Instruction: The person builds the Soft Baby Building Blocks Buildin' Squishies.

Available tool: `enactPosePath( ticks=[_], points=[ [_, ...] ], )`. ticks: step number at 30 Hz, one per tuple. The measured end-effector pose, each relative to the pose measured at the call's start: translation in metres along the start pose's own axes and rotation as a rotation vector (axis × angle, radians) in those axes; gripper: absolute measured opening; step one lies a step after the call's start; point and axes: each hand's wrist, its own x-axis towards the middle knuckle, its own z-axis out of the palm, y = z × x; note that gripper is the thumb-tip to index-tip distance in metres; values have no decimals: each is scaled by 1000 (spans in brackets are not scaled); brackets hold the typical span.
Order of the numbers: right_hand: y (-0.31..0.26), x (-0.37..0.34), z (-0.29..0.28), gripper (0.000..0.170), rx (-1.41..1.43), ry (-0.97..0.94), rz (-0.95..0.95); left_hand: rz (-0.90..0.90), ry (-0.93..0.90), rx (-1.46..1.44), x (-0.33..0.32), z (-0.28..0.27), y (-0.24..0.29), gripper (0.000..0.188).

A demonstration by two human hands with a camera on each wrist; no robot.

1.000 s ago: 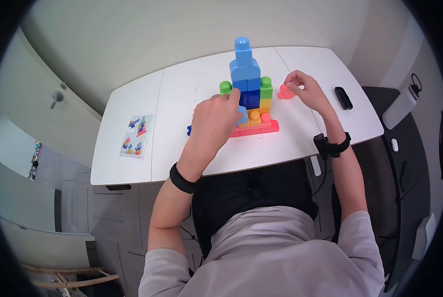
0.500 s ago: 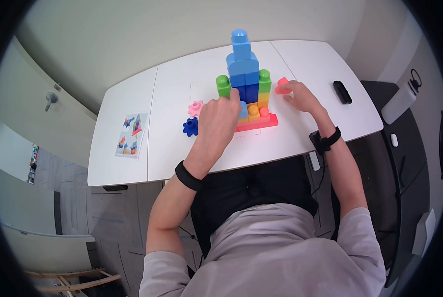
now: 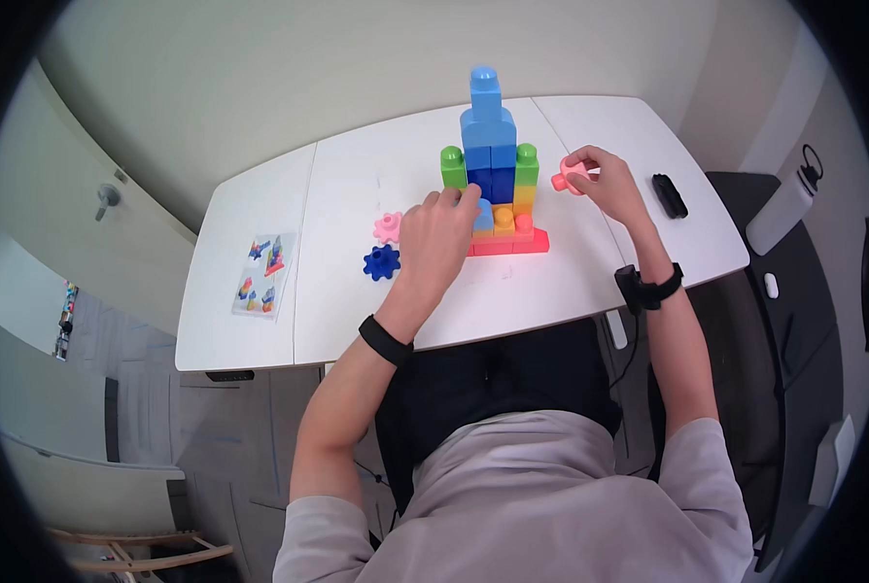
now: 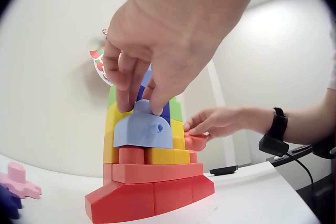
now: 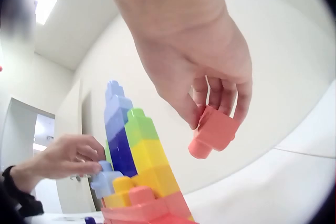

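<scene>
A tower of toy building blocks (image 3: pixel 491 185) stands on the white table, with a red base, yellow and green sides and a blue middle. My left hand (image 3: pixel 438 238) pinches the stud of a light blue block (image 4: pixel 139 132) low on the tower's front; this block has a small round peg on its face. It sits over a red block's stud in the left wrist view. To the right of the tower, my right hand (image 3: pixel 609 185) holds a coral-red block (image 5: pixel 218 129) between thumb and fingers, tilted with its stud pointing down and left, above the table.
A pink gear (image 3: pixel 388 227) and a dark blue gear (image 3: pixel 381 261) lie left of the tower. Farther left is a picture sheet (image 3: pixel 265 274) showing block models. A black case (image 3: pixel 669 196) lies at the right, and a white bottle (image 3: pixel 782 212) stands beyond the table edge.
My right hand has turned the coral-red block so its stud points left. My left hand stays at the light blue block. Both gears now show clear of my left hand.
</scene>
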Motion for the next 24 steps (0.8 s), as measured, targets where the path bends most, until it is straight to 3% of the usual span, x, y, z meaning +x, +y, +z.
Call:
enactPosePath(
  ticks=[2,4,5,6,10,12,13,15,16,18,19,21,22,24],
  points=[
    [-19,-4,-14,17,51,-19,33,6,23,15,0,-3,2,27],
    [-30,-10,-27,16,174,-63,-100,12,37,26,2,-9,5,30],
    [-45,-15,-34,17,356,-208,10,19,69,-74,5,-19,10,33],
    [-49,-19,-33,17,358,-210,13,24,99,-176,8,-28,15,37],
    [-54,-33,-6,15,873,-654,57,156,177,-405,17,-52,24,41],
    [-64,-40,10,17,1008,-717,104,334,73,-521,17,-55,20,44],
    [-67,-42,13,17,1010,-714,101,337,73,-520,16,-55,17,44],
    [-71,-43,16,22,997,-809,206,266,-101,-656,12,-54,11,43],
    [-71,-42,15,22,997,-810,206,266,-101,-656,12,-56,9,43],
    [-70,-37,14,26,561,-475,100,173,-150,-621,15,-59,4,42],
    [-71,-36,14,26,561,-475,100,173,-149,-622,15,-58,2,42],
    [-72,-35,12,29,393,-318,-233,92,-118,-583,15,-53,-1,41],
    [-78,-38,11,29,392,-322,-233,88,-117,-583,14,-51,-2,41],
    [-93,-48,13,34,126,-182,-488,60,-162,-579,14,-47,-4,45]
  ],
)
